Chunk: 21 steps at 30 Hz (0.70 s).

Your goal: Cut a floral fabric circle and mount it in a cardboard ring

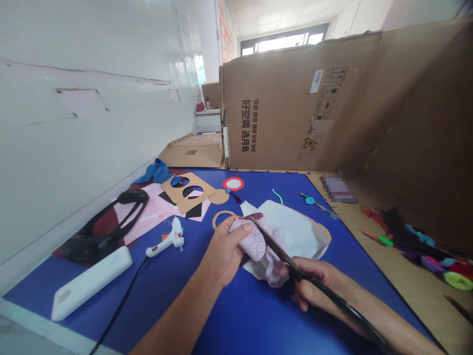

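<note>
Scissors [276,249], apparently, long axis slanting far-left, pointing at lilac cloth [252,245]

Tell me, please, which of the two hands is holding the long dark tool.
The right hand: its fingers close around the long dark tool. The left hand instead pinches the pale purple patterned cloth.

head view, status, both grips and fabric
Left grip pinching pale lilac patterned fabric. Right grip holding long black scissors-like tool, tips at that fabric. White flat piece partly behind it; white plastic glue gun off left.
</note>
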{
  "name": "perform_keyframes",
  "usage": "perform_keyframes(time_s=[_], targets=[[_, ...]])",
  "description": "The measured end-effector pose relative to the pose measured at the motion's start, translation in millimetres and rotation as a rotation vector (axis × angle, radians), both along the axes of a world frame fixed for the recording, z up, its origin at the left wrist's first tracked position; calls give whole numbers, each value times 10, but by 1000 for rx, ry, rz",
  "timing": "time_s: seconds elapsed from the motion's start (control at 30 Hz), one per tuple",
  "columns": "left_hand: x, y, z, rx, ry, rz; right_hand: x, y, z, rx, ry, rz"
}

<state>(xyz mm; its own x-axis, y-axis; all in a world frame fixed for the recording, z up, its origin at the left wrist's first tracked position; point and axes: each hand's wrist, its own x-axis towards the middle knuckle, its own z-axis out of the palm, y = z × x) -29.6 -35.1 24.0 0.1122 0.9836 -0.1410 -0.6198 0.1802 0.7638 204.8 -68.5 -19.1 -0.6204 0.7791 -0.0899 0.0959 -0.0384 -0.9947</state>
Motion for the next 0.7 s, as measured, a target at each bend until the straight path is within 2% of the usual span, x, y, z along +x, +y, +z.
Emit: perform_keyframes(time_s=[0.7], targets=[[-15,16,-7,-13,16,-12,3,-7,86,-10,-1,-2]])
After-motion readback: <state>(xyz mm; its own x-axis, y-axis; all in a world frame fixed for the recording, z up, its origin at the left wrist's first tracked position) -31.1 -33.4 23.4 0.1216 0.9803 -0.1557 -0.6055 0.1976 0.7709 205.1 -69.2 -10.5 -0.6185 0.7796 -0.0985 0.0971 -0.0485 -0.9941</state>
